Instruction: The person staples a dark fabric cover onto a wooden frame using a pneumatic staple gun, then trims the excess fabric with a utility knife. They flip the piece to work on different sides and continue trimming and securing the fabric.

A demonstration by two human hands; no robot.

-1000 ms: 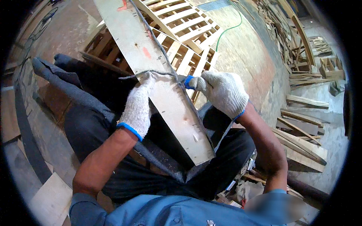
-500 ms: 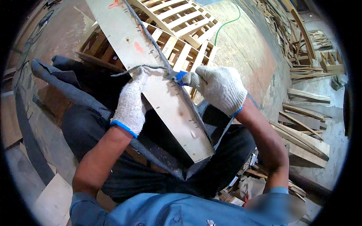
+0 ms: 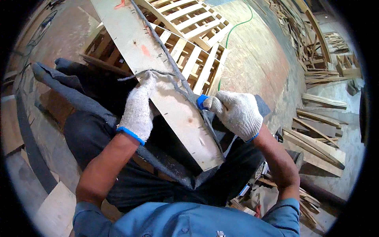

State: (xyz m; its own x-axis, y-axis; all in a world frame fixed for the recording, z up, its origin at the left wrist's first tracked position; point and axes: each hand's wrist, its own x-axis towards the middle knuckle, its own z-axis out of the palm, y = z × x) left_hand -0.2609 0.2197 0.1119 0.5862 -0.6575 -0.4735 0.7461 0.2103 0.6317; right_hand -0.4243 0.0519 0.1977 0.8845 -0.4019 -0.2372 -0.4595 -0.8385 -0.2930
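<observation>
A long pale wooden board [image 3: 183, 118] slants from the far left toward my lap, with staples along its sides. Dark grey felt [image 3: 161, 43] lines its right edge. My left hand [image 3: 138, 106], in a white knit glove, is closed on a thin strip of felt [image 3: 164, 74] lying across the board. My right hand [image 3: 240, 115], gloved too, is closed round a small blue-handled cutter [image 3: 202, 102] at the board's right edge. Its blade is hidden or too small to make out. More dark felt [image 3: 85, 94] hangs under and left of the board.
Slatted wooden pallets [image 3: 193, 59] lie under and beyond the board. A green hose [image 3: 237, 25] runs over the floor behind them. Stacked planks [image 3: 316, 148] lie along the right, with wood scraps [image 3: 256, 193] beside my right leg. A plywood piece [image 3: 55, 207] rests at the lower left.
My right hand has moved with the cutter toward me and to the right along the board's edge. A narrow length of felt now lies loose there. My left hand has barely moved.
</observation>
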